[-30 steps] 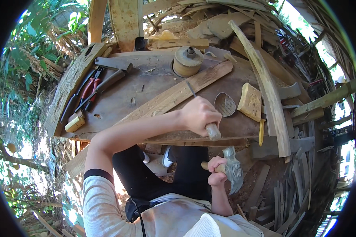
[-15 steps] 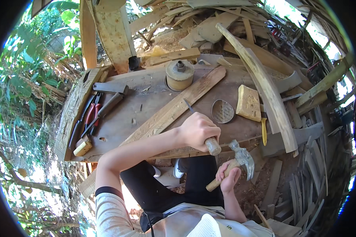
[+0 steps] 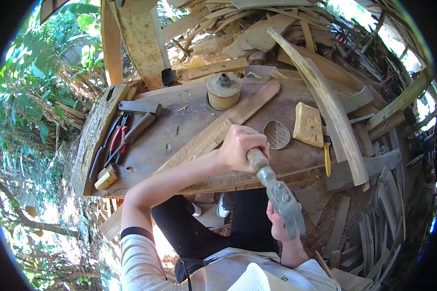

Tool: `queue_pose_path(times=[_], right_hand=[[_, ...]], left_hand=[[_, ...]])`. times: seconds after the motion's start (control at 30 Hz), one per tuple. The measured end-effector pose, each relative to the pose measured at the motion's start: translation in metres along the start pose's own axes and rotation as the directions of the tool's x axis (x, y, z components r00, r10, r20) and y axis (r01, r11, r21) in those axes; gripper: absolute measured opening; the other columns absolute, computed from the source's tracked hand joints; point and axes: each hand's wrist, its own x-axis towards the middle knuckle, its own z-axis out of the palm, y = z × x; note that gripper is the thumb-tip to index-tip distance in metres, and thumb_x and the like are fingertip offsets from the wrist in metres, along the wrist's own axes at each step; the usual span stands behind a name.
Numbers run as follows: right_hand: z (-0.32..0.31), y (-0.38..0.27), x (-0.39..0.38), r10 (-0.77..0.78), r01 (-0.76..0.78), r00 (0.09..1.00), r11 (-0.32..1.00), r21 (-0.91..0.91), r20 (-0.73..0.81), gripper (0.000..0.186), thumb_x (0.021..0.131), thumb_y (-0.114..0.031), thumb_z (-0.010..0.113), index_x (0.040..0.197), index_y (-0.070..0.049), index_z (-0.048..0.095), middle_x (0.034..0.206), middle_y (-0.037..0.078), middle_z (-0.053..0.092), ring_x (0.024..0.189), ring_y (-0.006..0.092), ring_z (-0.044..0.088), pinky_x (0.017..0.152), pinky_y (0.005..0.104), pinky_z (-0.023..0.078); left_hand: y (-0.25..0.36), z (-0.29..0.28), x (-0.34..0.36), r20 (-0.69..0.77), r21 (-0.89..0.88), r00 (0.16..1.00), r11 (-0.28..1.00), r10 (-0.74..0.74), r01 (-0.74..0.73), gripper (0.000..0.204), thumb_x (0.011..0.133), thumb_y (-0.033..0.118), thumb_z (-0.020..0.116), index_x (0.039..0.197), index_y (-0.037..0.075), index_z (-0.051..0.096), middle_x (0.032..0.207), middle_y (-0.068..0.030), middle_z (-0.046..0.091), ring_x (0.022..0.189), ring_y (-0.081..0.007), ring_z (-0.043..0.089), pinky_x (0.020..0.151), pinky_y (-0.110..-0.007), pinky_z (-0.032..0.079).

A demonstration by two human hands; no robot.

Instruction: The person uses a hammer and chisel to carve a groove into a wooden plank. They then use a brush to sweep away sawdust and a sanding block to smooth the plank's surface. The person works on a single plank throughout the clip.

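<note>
My left hand (image 3: 243,149) is closed round a chisel over a long wooden plank (image 3: 199,144). The end of the chisel's wooden handle (image 3: 257,159) sticks out toward me; my fist hides most of the blade. Below it my right hand (image 3: 277,225) grips a claw hammer (image 3: 282,198). The hammer's striking face is at the butt of the chisel handle, apparently touching it, with the claw toward me. The hammer's head covers its own handle and part of my right fingers.
The plank lies across a wooden workbench (image 3: 179,123). On it stand a round pot-like object (image 3: 224,92), a clear disc (image 3: 277,135), a wood block (image 3: 308,124) and a yellow-handled tool (image 3: 327,157). Red-handled pliers (image 3: 115,139) and an axe-like tool (image 3: 141,125) lie left. Scrap wood (image 3: 257,36) is piled behind.
The hammer has swung up and left, from beside my right thigh to the chisel's butt end. My left hand still holds the chisel in nearly the same place.
</note>
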Motion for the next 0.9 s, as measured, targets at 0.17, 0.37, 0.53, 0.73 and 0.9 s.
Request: queue_pose_path(times=[0.17, 0.37, 0.53, 0.73, 0.9], right_hand=[[0.014, 0.01, 0.003, -0.316, 0.381, 0.914, 0.884, 0.27, -0.253, 0.033, 0.1, -0.03, 0.054, 0.076, -0.008, 0.052, 0.06, 0.002, 0.05, 0.051, 0.0184, 0.053, 0.048, 0.0314, 0.036], [0.021, 0.026, -0.001, -0.335, 0.414, 0.901, 0.854, 0.314, -0.278, 0.026, 0.094, -0.024, 0.069, 0.078, -0.005, 0.062, 0.067, 0.006, 0.061, 0.048, 0.0231, 0.057, 0.045, 0.034, 0.043], [0.019, 0.022, -0.008, -0.261, 0.278, 0.953, 0.955, 0.103, -0.153, 0.033, 0.094, -0.032, 0.07, 0.078, -0.007, 0.056, 0.062, 0.004, 0.054, 0.048, 0.0194, 0.054, 0.043, 0.0323, 0.04], [0.011, 0.015, -0.02, -0.011, -0.001, 0.998, 0.979, 0.204, 0.06, 0.016, 0.087, -0.019, 0.064, 0.076, -0.009, 0.059, 0.06, 0.003, 0.055, 0.051, 0.0238, 0.057, 0.049, 0.0355, 0.044], [0.023, 0.037, -0.032, -0.275, 0.342, 0.925, 0.905, 0.255, -0.263, 0.021, 0.091, -0.022, 0.061, 0.074, -0.009, 0.059, 0.063, 0.003, 0.058, 0.054, 0.0237, 0.059, 0.052, 0.0348, 0.044]], left_hand=[[-0.001, 0.002, -0.001, -0.005, 0.004, 0.999, 0.999, -0.036, 0.036, 0.013, 0.063, 0.015, 0.077, 0.067, 0.012, 0.065, 0.062, -0.0056, 0.065, 0.057, -0.0271, 0.066, 0.054, -0.037, 0.051], [-0.005, 0.006, -0.002, -0.009, -0.039, 1.0, 0.999, 0.006, -0.006, 0.013, 0.061, 0.016, 0.077, 0.067, 0.013, 0.066, 0.063, -0.005, 0.066, 0.058, -0.0279, 0.066, 0.055, -0.038, 0.052], [-0.008, 0.011, -0.006, 0.047, -0.037, 0.997, 0.998, 0.057, -0.056, 0.015, 0.06, 0.02, 0.078, 0.068, 0.015, 0.066, 0.064, -0.0037, 0.066, 0.059, -0.0274, 0.066, 0.056, -0.038, 0.052], [-0.011, 0.016, -0.012, 0.096, -0.066, 0.989, 0.993, 0.109, -0.103, 0.016, 0.062, 0.022, 0.078, 0.07, 0.016, 0.066, 0.063, -0.0023, 0.064, 0.059, -0.0269, 0.066, 0.056, -0.039, 0.051], [-0.013, 0.022, -0.016, 0.13, -0.016, 0.983, 0.991, 0.13, -0.129, 0.016, 0.063, 0.023, 0.078, 0.07, 0.016, 0.065, 0.063, -0.002, 0.063, 0.059, -0.0267, 0.066, 0.056, -0.039, 0.051]])
